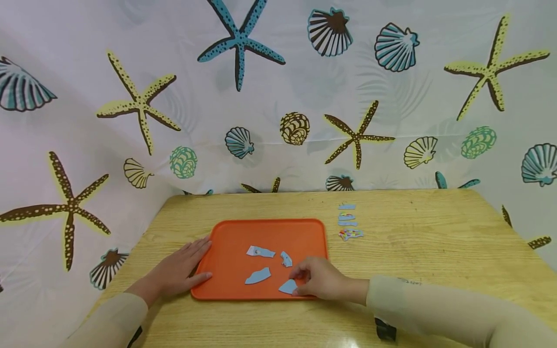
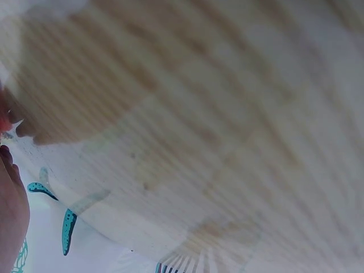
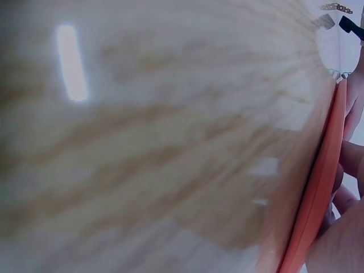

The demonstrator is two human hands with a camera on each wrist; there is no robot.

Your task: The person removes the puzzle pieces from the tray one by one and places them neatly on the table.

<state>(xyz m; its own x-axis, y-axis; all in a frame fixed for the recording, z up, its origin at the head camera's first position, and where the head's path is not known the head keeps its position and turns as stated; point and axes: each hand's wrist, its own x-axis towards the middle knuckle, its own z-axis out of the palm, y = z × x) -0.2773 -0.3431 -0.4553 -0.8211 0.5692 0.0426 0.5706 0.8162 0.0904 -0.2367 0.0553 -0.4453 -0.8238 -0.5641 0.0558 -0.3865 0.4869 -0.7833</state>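
An orange tray (image 1: pixel 235 232) lies on the wooden table. My left hand (image 1: pixel 180 268) rests at its left edge, fingers straight and thumb over the rim. Near the tray's front right, my right hand (image 1: pixel 319 279) pinches a light-blue flat piece (image 1: pixel 287 287) between thumb and finger. Other irregular light-blue pieces lie apart on the tray: a long curved one (image 1: pixel 258 276), a strip with a whitish end (image 1: pixel 266 253) and a small one (image 1: pixel 286 259). The right wrist view shows the tray's orange rim (image 3: pixel 321 187) beside my fingers; the piece is hidden there.
Beyond the tray's right side, several small pieces lie in a column on the table, among them a multicoloured one (image 1: pixel 350 234) and a light-blue strip (image 1: pixel 347 207). A white cloth (image 1: pixel 278 164) printed with starfish and shells hangs behind the table and along its sides.
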